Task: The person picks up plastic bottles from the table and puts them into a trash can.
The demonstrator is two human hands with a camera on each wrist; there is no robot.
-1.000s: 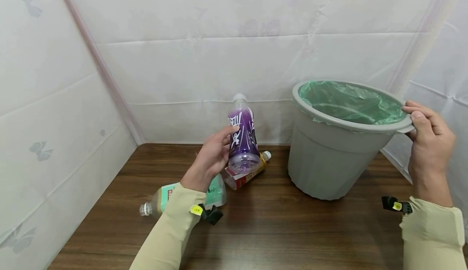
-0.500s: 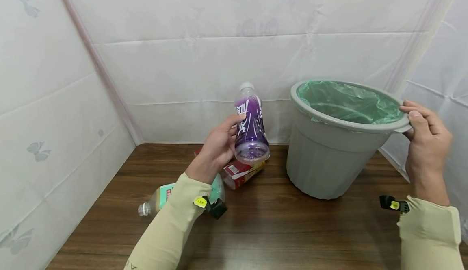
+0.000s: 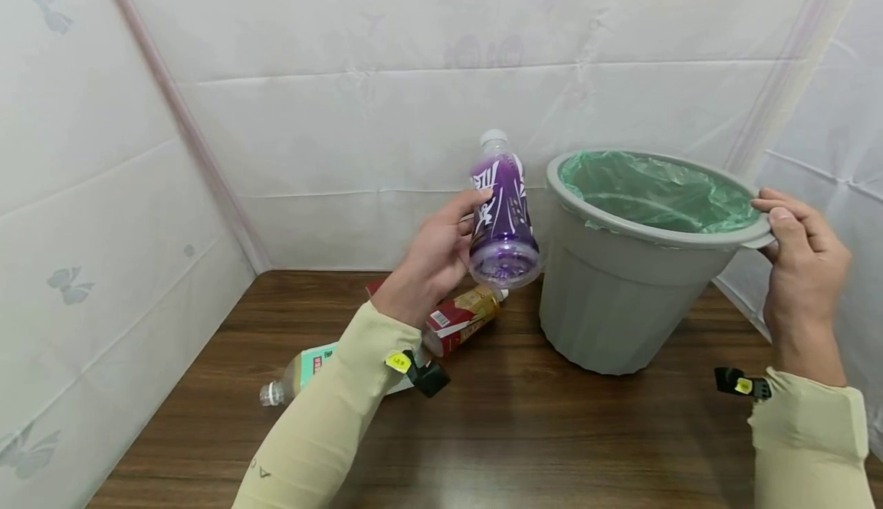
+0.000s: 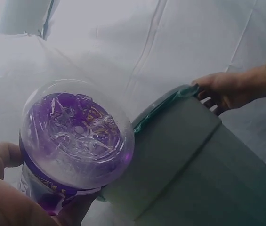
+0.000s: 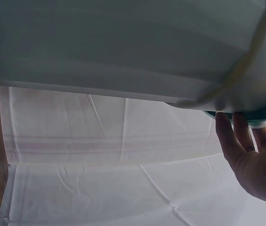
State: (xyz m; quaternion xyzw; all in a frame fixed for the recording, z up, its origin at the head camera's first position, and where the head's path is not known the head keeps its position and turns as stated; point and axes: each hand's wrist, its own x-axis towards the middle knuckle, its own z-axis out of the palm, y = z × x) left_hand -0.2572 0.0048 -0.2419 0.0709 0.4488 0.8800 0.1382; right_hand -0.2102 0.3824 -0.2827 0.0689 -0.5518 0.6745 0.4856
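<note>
In the head view my left hand (image 3: pixel 438 252) grips a purple-labelled plastic bottle (image 3: pixel 503 214) with a white cap, raised above the table and left of a grey trash bin (image 3: pixel 621 294). The bottle's clear base (image 4: pixel 76 134) faces the left wrist camera. My right hand (image 3: pixel 803 256) pinches the bin's rim at its right side, thumb on the outside. A green plastic bag (image 3: pixel 662 195) lines the bin. From the right wrist view, fingers of the right hand (image 5: pixel 255 160) reach up to the rim beside the green liner.
On the brown wooden table (image 3: pixel 552 432) lie a bottle with a red and yellow label (image 3: pixel 458 321) and a bottle with a mint-green label (image 3: pixel 303 371), partly hidden by the left forearm. Something red shows behind the left wrist. White patterned sheeting (image 3: pixel 386 126) encloses the back and sides.
My left hand has lifted the purple bottle and carried it to the right, closer to the bin. The right hand stays on the rim.
</note>
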